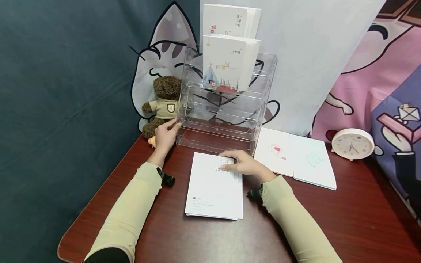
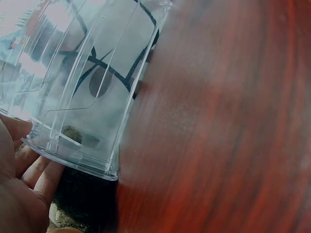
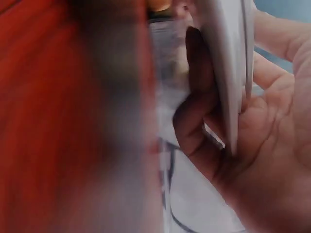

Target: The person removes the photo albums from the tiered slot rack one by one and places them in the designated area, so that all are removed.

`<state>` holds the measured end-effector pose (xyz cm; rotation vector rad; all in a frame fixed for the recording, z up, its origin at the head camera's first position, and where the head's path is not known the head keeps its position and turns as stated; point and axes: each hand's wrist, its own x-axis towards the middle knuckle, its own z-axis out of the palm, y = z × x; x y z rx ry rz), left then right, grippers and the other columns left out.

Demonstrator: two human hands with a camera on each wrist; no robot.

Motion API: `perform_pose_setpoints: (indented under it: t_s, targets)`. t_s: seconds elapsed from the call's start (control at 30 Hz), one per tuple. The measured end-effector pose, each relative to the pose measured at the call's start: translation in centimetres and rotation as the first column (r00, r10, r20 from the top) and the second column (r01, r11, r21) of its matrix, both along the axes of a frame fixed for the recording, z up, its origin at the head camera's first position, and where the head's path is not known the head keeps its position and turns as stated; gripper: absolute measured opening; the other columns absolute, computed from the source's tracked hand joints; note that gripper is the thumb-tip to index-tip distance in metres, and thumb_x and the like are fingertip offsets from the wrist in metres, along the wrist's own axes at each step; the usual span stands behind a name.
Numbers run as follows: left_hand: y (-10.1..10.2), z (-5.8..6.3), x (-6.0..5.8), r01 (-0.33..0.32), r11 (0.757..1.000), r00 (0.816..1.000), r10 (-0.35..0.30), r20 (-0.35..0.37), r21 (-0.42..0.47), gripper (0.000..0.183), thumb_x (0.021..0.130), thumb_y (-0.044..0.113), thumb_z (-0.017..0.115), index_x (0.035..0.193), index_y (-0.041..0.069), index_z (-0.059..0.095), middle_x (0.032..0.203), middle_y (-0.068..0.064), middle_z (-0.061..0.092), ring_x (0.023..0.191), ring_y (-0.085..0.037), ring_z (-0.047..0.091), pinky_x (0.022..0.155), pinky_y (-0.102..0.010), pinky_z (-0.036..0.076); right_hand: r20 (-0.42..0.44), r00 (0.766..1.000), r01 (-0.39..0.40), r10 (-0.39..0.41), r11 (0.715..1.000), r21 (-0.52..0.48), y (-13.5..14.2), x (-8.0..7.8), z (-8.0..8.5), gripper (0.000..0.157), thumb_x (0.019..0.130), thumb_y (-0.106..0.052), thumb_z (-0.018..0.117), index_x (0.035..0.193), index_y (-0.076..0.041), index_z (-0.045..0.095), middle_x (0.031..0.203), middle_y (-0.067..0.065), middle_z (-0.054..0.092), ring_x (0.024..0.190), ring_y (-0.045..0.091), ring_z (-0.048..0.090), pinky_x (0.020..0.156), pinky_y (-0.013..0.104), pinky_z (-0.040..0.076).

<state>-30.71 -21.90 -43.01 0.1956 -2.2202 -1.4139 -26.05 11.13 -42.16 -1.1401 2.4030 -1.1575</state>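
Note:
My left hand (image 1: 165, 138) holds the lower left side of a clear acrylic rack (image 1: 218, 126). In the left wrist view the thumb lies at the rack's edge and the other fingers pass behind its side panel. The right hand (image 1: 245, 163) grips a thin stack of white notebooks (image 1: 213, 190) by its upper right part, thumb on top. Dark handwriting marks the top cover. Seen in the right wrist view, curled fingers (image 3: 194, 116) reach under the stack. Two white boxed books stand on the rack's upper tiers, the front book (image 1: 225, 62) showing a blue tent.
A brown teddy bear (image 1: 166, 98) sits left of the rack, a small yellow toy (image 1: 152, 141) by its foot. Right of the rack lies an open notebook (image 1: 312, 162) with pink and green drawings. A round clock (image 1: 353, 144) stands farther right on the wooden table (image 1: 164, 233).

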Motion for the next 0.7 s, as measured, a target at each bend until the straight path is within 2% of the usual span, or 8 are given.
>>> perform_pose_setpoints:
  t_s: [0.13,0.23,0.33,0.43,0.6,0.7]
  targets:
    - [0.0,0.0,-0.1,-0.001,1.000,1.000,0.001,0.007,0.006,0.036,0.091,0.035,0.076,0.125,0.024,0.074,0.114,-0.008,0.074,0.114,-0.024,0.065,0.099,-0.041,0.049,-0.048,0.998,0.041,-0.041,0.999,0.006,-0.4,-0.5,-1.8,0.028,0.094,-0.034,0.073,0.118,-0.022,0.071,0.109,-0.007,0.070,0.087,0.012,0.061,0.077,0.032,0.051]
    - [0.0,0.0,-0.1,0.005,1.000,1.000,-0.005,0.001,0.008,0.036,0.091,0.034,0.076,0.125,0.023,0.074,0.113,-0.009,0.074,0.114,-0.025,0.065,0.098,-0.042,0.049,-0.076,0.992,0.098,-0.099,0.995,-0.022,-0.7,-0.6,-2.4,0.026,0.094,-0.039,0.072,0.115,-0.024,0.070,0.109,-0.008,0.070,0.091,0.013,0.061,0.081,0.034,0.051]
    - [-0.1,0.0,0.0,0.011,1.000,1.000,-0.011,-0.001,0.008,0.036,0.091,0.034,0.076,0.125,0.023,0.074,0.114,-0.009,0.074,0.114,-0.026,0.065,0.099,-0.042,0.048,-0.075,0.982,0.170,-0.174,0.984,-0.058,-0.9,-0.6,-2.9,0.026,0.093,-0.041,0.072,0.113,-0.024,0.071,0.109,-0.008,0.070,0.092,0.014,0.062,0.083,0.036,0.051]
    - [-0.2,-0.1,0.1,0.007,1.000,1.000,-0.007,0.004,0.008,0.036,0.090,0.034,0.076,0.124,0.023,0.074,0.114,-0.008,0.074,0.114,-0.026,0.065,0.099,-0.042,0.048,-0.059,0.971,0.230,-0.234,0.971,-0.068,-1.2,-0.5,-3.4,0.027,0.091,-0.044,0.073,0.111,-0.025,0.072,0.106,-0.009,0.071,0.087,0.013,0.062,0.078,0.034,0.052]
    - [-0.2,-0.1,0.1,0.003,1.000,1.000,-0.003,-0.008,0.001,0.035,0.090,0.034,0.077,0.124,0.023,0.075,0.113,-0.009,0.074,0.112,-0.027,0.066,0.098,-0.043,0.049,-0.054,0.955,0.287,-0.291,0.955,-0.070,-1.7,-0.4,-4.0,0.031,0.091,-0.047,0.073,0.112,-0.024,0.073,0.100,-0.007,0.072,0.076,0.015,0.058,0.068,0.032,0.049]
    - [-0.2,-0.1,0.0,0.003,1.000,1.000,-0.003,-0.006,0.003,0.035,0.090,0.034,0.077,0.124,0.023,0.074,0.113,-0.010,0.074,0.112,-0.027,0.066,0.098,-0.043,0.049,-0.049,0.949,0.308,-0.312,0.949,-0.066,-1.9,-0.2,-4.0,0.035,0.091,-0.047,0.073,0.114,-0.021,0.072,0.102,-0.006,0.072,0.078,0.016,0.059,0.071,0.034,0.050]
